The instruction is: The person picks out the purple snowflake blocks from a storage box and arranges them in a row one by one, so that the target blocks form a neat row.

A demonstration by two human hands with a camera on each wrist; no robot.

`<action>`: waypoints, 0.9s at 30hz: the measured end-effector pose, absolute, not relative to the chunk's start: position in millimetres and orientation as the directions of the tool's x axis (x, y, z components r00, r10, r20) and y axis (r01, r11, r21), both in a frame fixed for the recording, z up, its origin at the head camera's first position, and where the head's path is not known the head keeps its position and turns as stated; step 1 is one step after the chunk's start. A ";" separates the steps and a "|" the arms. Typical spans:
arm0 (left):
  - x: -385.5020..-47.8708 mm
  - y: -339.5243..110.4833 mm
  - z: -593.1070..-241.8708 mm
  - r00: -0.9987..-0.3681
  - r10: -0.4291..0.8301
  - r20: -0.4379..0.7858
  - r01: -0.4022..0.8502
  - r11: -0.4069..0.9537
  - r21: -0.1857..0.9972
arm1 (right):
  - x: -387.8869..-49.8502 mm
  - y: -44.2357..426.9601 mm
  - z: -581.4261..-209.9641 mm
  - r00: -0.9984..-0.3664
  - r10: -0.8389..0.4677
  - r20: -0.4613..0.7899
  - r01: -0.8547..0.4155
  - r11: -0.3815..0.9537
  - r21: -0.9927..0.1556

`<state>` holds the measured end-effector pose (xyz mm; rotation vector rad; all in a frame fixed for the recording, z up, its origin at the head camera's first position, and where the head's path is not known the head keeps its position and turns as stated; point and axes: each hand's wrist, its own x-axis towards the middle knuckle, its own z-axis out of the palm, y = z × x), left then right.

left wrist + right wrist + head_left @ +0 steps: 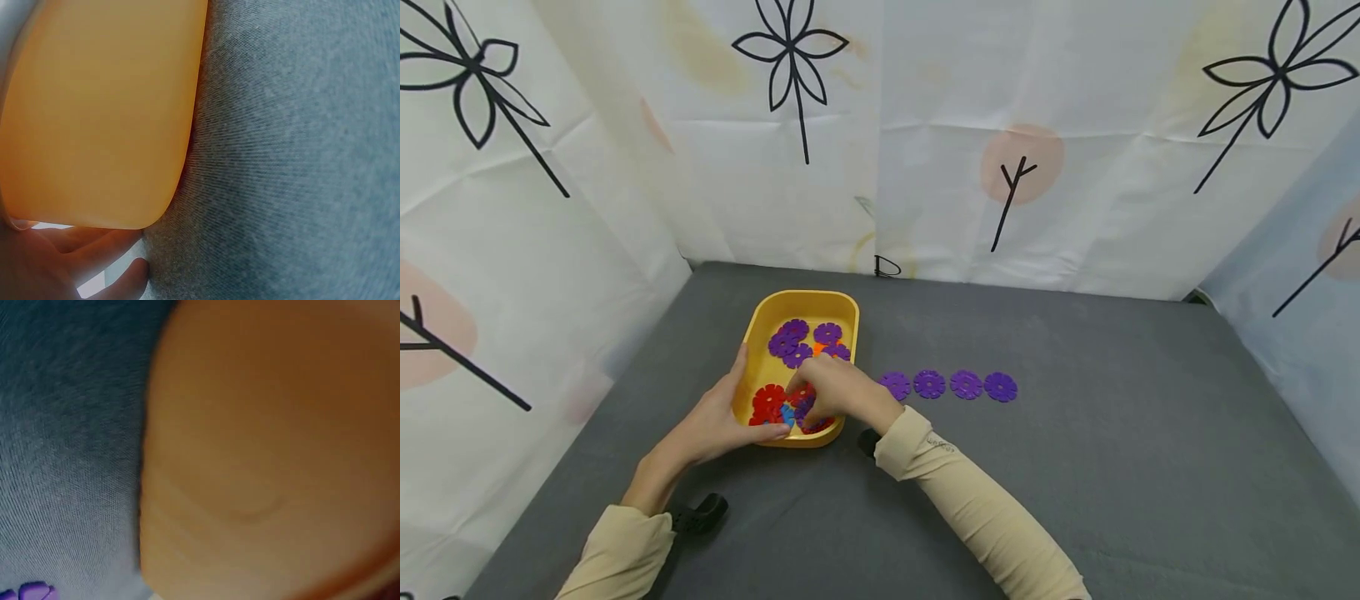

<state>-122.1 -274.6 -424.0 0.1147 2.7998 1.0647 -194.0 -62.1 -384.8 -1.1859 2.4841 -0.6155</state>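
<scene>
A yellow plastic tray stands on the grey tabletop, holding notched, flower-shaped interlocking discs. Purple discs lie toward its far end, red discs and a blue disc toward the near end. My left hand grips the tray at its near left corner, fingers along the outer side and thumb over the near rim. My right hand reaches over the right rim, thumb and fingers bent down among the red and purple discs. Whether it pinches one cannot be made out. The right wrist view shows mostly the tray's outer wall.
A row of several purple discs lies on the table to the right of the tray, close to the right forearm. Grey cloth covers the table. White printed curtains stand behind and along both sides.
</scene>
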 end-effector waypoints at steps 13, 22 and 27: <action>-122.4 -273.9 -426.8 -0.988 0.115 -0.104 0.017 0.749 0.663 | -188.9 -69.9 -397.5 -0.657 -0.747 -0.102 -0.707 0.658 -0.260; -122.7 -274.0 -427.1 -0.988 0.117 -0.096 0.024 0.746 0.665 | -188.1 -70.9 -396.6 -0.661 -0.745 -0.091 -0.717 0.663 -0.216; -122.4 -274.0 -426.4 -0.989 0.116 -0.095 0.023 0.743 0.669 | -187.8 -70.0 -397.3 -0.661 -0.747 -0.070 -0.718 0.657 -0.231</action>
